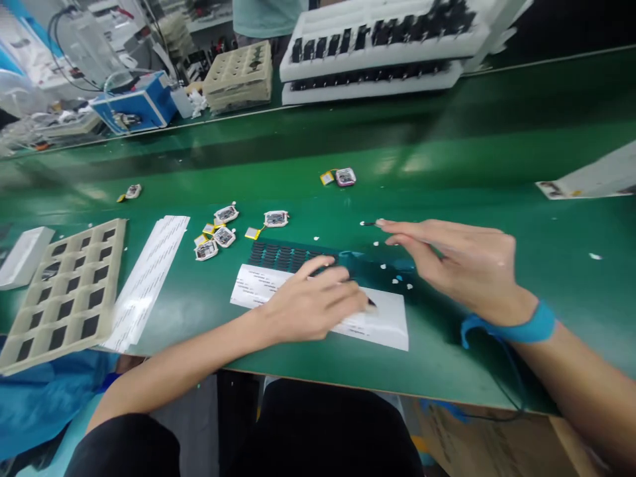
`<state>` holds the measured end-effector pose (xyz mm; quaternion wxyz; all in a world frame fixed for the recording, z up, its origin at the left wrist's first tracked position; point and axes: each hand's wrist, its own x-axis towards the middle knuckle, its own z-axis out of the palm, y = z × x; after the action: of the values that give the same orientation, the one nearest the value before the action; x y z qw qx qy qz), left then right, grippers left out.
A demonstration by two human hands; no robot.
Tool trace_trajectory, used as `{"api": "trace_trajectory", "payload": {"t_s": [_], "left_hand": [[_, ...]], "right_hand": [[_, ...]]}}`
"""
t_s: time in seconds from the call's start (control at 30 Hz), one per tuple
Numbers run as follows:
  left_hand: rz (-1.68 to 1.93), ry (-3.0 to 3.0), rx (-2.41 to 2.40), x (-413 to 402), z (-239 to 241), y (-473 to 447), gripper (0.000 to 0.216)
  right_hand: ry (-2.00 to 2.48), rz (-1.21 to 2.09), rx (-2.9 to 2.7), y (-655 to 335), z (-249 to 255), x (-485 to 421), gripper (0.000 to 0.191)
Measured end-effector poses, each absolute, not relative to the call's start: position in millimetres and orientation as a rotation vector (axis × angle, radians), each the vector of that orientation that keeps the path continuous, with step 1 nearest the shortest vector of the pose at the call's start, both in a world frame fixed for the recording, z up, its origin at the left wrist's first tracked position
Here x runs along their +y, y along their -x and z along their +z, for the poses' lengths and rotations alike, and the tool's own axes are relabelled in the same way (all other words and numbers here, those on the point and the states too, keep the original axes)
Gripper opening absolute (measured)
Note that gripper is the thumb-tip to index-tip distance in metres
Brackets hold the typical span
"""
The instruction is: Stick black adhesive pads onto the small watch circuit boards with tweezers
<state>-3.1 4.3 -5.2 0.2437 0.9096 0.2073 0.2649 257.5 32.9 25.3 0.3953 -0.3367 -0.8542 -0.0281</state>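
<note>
My left hand [313, 301] rests palm down on a white printed sheet [382, 321] lying on the green table, its fingers curled over a strip of small black pads [278, 255]. My right hand [462, 265], with a blue wrist strap [527, 328] on it, hovers just right of the sheet and pinches a tiny dark piece [368, 224] at its fingertips. Several small white circuit boards [218, 235] with yellow tabs lie left of the pads. Another small board [345, 177] sits farther back.
A beige compartment tray [64, 291] and a long white strip [149, 275] lie at the left. Stacked white foam trays with black parts [377, 53] and a beige tray stack [241, 76] stand across the table. A blue device [136, 106] sits back left. Another person's torso shows behind.
</note>
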Motion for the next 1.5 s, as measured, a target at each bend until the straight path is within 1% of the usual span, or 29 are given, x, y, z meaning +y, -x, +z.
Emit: {"api": "trace_trajectory", "payload": {"t_s": [0.07,0.13,0.2,0.27,0.37,0.47,0.57,0.63,0.7,0.8,0.93,1.03,1.2,1.33,1.5], "left_hand": [[1.012,-2.247,0.536,2.9,7.9,9.1,0.024],[1.186,-1.771,0.779,7.6,19.3,14.5,0.020],[1.158,-1.251,0.971,18.5,24.1,17.9,0.015],[1.044,-0.876,0.999,30.7,22.0,19.8,0.008],[0.941,-0.637,0.956,40.2,16.3,21.1,0.012],[0.901,-0.661,0.859,37.4,17.2,21.1,0.015],[0.867,-0.757,0.843,30.9,20.1,19.4,0.019],[0.870,-0.841,0.910,26.7,19.3,17.0,0.019],[0.928,-0.908,1.009,22.1,16.6,13.8,0.017],[0.996,-0.900,1.082,14.6,13.3,8.8,0.026],[0.962,-0.770,1.056,7.6,14.1,4.8,0.042],[0.960,-0.742,1.054,5.4,15.9,3.5,0.038],[0.958,-0.737,1.093,3.9,17.6,1.7,0.037],[0.933,-0.748,1.097,4.5,17.7,1.4,0.036],[0.930,-0.778,1.091,4.1,18.8,1.9,0.036]], "right_hand": [[0.863,0.017,-2.131,-252.9,26.1,27.1,0.049],[0.845,0.042,-2.129,-248.3,26.2,20.4,0.055],[0.828,0.028,-2.155,-244.7,26.4,13.9,0.059],[0.816,0.032,-2.187,-242.3,27.6,7.8,0.064],[0.842,0.096,-2.243,-241.4,31.7,-1.3,0.075],[0.862,0.161,-2.299,-242.4,36.7,-8.4,0.075],[0.836,0.177,-2.352,-243.0,38.7,-10.3,0.065],[0.746,0.136,-2.384,-241.7,38.0,-10.1,0.053],[0.693,0.088,-2.404,-238.3,37.2,-10.6,0.036],[0.685,0.009,-2.431,-230.9,37.7,-13.4,0.019],[0.622,-0.090,-2.448,-223.4,37.5,-14.7,0.018],[0.583,-0.107,-2.464,-222.0,31.8,-13.6,0.013],[0.603,-0.136,-2.426,-220.1,20.6,-14.1,0.017],[0.571,-0.121,-2.495,-218.4,24.0,-13.8,0.012],[0.535,-0.072,-2.509,-218.1,29.9,-14.1,0.011]]}}
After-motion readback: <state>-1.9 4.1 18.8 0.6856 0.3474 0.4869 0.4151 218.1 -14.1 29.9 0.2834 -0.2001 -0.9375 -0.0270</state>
